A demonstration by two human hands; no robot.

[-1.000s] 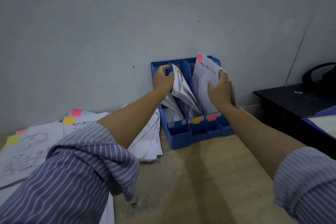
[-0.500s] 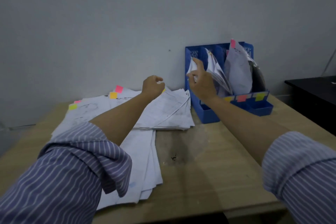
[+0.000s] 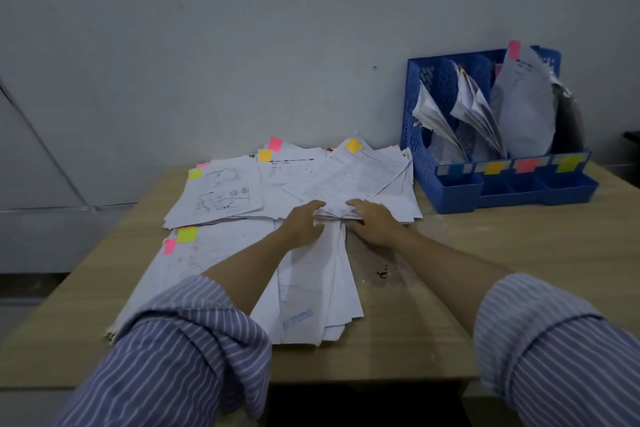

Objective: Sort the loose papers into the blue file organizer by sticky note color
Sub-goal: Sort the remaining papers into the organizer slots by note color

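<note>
Head view: both hands meet at the near edge of the orange-tagged sheet (image 3: pixel 349 177) atop the loose papers (image 3: pixel 242 246) mid-table. The left hand (image 3: pixel 303 224) has curled fingers on its edge; the right hand (image 3: pixel 372 222) lies flatter, fingertips on it (pinch unclear). The sheet's long axis runs away toward the back-right, where the blue file organizer (image 3: pixel 450 191) stands, nearer the right hand.

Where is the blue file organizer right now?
In the head view, the blue file organizer stands at the far right of the wooden table, against the wall, just right of the loose papers.
</note>
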